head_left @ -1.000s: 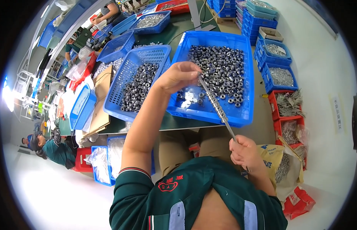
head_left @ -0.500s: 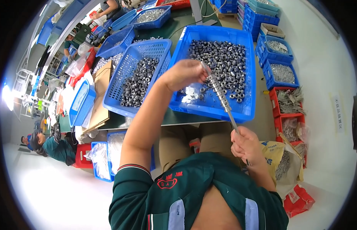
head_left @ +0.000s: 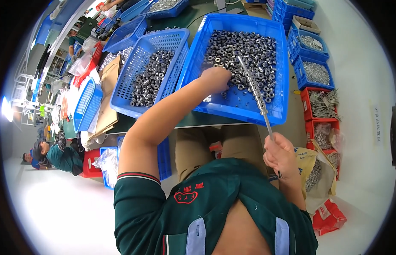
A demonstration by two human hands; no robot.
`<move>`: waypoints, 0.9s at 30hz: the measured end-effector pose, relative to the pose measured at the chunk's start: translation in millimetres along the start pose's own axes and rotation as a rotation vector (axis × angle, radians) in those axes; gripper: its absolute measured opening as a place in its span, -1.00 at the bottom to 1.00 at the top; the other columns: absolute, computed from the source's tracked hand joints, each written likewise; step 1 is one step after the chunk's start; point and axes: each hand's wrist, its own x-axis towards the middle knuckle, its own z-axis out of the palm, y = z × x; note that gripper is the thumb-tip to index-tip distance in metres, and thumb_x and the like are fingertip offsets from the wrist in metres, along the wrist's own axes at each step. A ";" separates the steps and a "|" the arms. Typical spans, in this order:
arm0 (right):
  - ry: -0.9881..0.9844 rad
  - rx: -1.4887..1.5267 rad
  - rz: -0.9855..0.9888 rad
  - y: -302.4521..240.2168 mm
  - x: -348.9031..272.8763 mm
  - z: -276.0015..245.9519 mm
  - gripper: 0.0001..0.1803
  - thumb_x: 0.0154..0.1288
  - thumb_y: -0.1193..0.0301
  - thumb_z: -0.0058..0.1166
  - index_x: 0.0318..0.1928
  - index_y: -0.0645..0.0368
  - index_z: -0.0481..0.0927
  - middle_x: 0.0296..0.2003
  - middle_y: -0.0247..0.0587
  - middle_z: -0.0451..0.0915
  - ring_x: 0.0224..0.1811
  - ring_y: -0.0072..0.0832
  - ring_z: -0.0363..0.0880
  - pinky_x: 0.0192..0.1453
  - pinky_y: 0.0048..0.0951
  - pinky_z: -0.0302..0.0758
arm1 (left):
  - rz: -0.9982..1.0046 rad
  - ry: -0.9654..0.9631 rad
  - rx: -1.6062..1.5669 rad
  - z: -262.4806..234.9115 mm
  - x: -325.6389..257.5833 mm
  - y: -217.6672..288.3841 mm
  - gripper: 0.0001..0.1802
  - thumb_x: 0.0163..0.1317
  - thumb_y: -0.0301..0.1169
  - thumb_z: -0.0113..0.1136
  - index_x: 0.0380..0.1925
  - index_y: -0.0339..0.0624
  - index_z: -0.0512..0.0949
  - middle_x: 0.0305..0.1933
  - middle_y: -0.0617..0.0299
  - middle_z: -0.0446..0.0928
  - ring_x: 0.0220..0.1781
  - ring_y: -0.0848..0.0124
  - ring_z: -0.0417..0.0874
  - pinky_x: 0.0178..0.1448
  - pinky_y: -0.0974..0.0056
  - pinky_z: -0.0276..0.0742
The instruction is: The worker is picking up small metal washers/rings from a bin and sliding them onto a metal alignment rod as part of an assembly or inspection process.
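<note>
My right hand (head_left: 281, 156) is closed around the lower end of a slim metal rod (head_left: 269, 126). The rod slants up and to the left over a large blue tray (head_left: 285, 85). Several shiny metal nuts (head_left: 256, 90) are strung along the rod's middle, and its tip is bare. Many loose nuts (head_left: 245, 42) lie in the tray. My left hand (head_left: 217, 79) is low at the left of this heap, its fingers curled downward; whatever is between the fingertips is hidden.
Left of the tray stands a blue perforated basket (head_left: 121, 91) with dark nuts, beside cardboard (head_left: 108, 85). Blue crates (head_left: 315, 72) and red bins (head_left: 309, 104) of metal parts line the right side. Co-workers, one in a green shirt (head_left: 64, 159), are at the left.
My left hand has left the rod's tip and dropped into the tray's nuts. The right hand still holds the rod, now slightly farther right. The view has shifted a little.
</note>
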 end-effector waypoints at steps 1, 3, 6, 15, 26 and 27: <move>-0.002 -0.001 -0.004 0.2 0.6 0.0 -0.83 0.36 0.39 -0.07 -0.38 0.18 0.36 -0.72 -0.54 0.14 -0.78 -0.80 0.03 -0.72 -0.72 0.00 | 0.015 0.001 0.007 1.9 2.1 -0.6 -0.74 -0.03 -0.26 0.25 -0.32 -0.10 0.61 -0.34 0.03 0.60 -0.19 0.09 0.61 -0.13 0.10 0.51; -0.002 -0.001 -0.009 0.9 0.8 -0.7 -0.83 0.36 0.39 -0.07 -0.37 0.18 0.37 -0.72 -0.54 0.15 -0.78 -0.80 0.03 -0.72 -0.72 0.00 | 0.001 -0.007 0.025 5.4 7.1 0.3 -0.75 -0.04 -0.29 0.23 -0.33 -0.10 0.61 -0.35 0.03 0.59 -0.20 0.09 0.61 -0.13 0.09 0.51; 0.005 0.018 0.007 1.1 2.7 -1.1 -0.84 0.35 0.39 -0.06 -0.37 0.18 0.36 -0.72 -0.53 0.15 -0.78 -0.80 0.04 -0.72 -0.72 0.01 | -0.023 0.002 0.015 10.1 10.5 -6.2 -0.77 -0.06 -0.34 0.20 -0.33 -0.10 0.62 -0.36 0.02 0.59 -0.21 0.08 0.62 -0.13 0.08 0.51; 0.016 0.016 0.045 1.5 0.4 -2.9 -0.84 0.34 0.40 -0.06 -0.37 0.18 0.36 -0.72 -0.52 0.17 -0.79 -0.79 0.06 -0.72 -0.72 0.03 | -0.134 -0.119 -1.698 -37.6 -13.4 -34.2 -0.78 0.24 -0.46 0.09 -0.11 -0.22 0.43 -0.32 0.26 0.50 -0.32 0.51 0.52 -0.24 0.40 0.46; -0.040 -0.051 0.066 1.4 3.6 -0.9 -0.84 0.35 0.40 -0.07 -0.37 0.20 0.35 -0.72 -0.51 0.18 -0.80 -0.79 0.06 -0.74 -0.72 0.04 | 0.091 -0.138 -2.018 -44.7 -25.5 -20.8 -0.76 0.30 -0.33 0.04 -0.16 -0.28 0.46 -0.38 0.27 0.40 -0.37 0.49 0.37 -0.30 0.42 0.37; -0.043 -0.050 0.065 1.1 4.4 -1.0 -0.83 0.35 0.39 -0.07 -0.37 0.20 0.35 -0.72 -0.51 0.18 -0.80 -0.79 0.05 -0.74 -0.72 0.04 | 0.090 -0.136 -2.020 -44.8 -25.4 -19.8 -0.76 0.30 -0.33 0.04 -0.16 -0.28 0.46 -0.38 0.27 0.40 -0.37 0.49 0.37 -0.30 0.42 0.37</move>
